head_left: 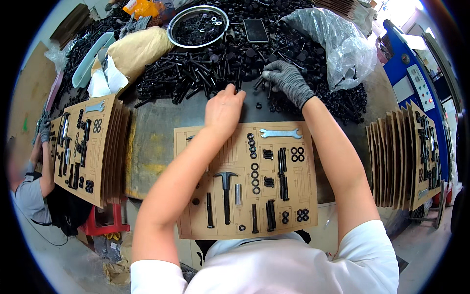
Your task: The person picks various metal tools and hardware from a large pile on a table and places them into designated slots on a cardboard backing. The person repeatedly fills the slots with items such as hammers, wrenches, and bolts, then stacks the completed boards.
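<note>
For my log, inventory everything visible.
Loose hardware: many, black, bench
Bowl: one, silver, far side
Phone: one, black, beside bowl
Plastic bag: one, clear, right
Paper sack: one, tan, left
Tray: one, pale green, left
Card: one, brown, centre
Card's wrench: one, silvery, top
Standing card stacks: two, brown, sides
Machine: one, blue, right
Stool: one, red, lower left
Packet: one, orange, upper left
Co-worker: one, grey shirt, left
Left hand: one, bare, by hardware
Right hand: one, grey-gloved, at hardware
</note>
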{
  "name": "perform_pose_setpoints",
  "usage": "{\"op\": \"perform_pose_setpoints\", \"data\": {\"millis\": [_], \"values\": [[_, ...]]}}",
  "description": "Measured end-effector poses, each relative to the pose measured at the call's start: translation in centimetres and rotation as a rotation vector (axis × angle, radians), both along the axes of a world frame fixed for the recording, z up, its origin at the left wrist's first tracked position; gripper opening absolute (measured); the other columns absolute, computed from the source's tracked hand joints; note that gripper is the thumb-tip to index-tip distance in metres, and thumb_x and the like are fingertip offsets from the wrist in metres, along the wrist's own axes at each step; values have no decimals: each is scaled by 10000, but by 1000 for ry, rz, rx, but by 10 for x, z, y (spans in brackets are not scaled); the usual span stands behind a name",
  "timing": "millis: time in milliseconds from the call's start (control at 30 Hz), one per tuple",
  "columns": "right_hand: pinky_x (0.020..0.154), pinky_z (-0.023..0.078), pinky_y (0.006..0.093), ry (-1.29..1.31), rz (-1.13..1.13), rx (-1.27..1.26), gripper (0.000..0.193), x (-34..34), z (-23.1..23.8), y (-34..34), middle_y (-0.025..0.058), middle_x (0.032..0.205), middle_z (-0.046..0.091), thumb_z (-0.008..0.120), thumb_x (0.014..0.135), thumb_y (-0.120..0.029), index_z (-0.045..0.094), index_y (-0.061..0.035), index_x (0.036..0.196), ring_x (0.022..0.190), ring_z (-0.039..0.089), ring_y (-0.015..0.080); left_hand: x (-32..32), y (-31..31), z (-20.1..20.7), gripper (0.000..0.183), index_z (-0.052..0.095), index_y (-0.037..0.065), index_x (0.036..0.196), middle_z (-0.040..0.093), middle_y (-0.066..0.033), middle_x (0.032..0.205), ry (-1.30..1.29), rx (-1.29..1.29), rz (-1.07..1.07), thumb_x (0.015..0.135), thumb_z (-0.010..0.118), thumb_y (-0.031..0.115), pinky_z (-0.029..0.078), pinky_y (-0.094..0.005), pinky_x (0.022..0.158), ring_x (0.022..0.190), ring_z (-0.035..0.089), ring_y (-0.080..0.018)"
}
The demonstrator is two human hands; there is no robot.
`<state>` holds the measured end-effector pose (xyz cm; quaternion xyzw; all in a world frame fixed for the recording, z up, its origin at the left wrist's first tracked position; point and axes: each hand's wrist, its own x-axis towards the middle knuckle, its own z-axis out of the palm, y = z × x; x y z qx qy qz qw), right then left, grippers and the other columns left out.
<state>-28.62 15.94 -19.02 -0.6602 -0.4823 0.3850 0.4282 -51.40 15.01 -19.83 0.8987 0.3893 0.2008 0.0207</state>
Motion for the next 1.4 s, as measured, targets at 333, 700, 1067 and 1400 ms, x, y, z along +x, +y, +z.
{"op": "perform_pose_setpoints", "data": {"millis": [333,700,1067,1400], "values": [[741,542,442,-1324,280,278,132,-72,20,-20,112,859,685,587,863,-164,637,-101,968,877,677,318,-48,-34,-5,130,654,96,977,595,-89,956,-52,-63,-68,848,670,100,522,-433,744,940,619,-295],[889,520,451,-1030,213,-170,364,-53,4,3,136,1092,696,634,883,-428,678,-109,1053,1019,661,330,-31,-30,0,278,628,107,1042,558,-89,1077,34,-119,77,793,744,142,532,-413,737,961,620,-299],[873,521,411,-758,173,-68,248,-32,-16,20,145,985,713,724,813,-317,731,-102,936,959,672,311,-34,-1,-5,368,621,69,1058,595,-95,1090,-52,-340,26,739,793,135,493,-409,852,1038,580,-309],[867,517,431,-778,163,26,214,-26,-25,19,153,985,710,681,849,-279,719,-98,957,959,667,332,-14,-6,-3,303,644,97,1132,627,-72,1066,27,-58,-11,842,692,174,504,-386,873,1054,571,-293]]}}
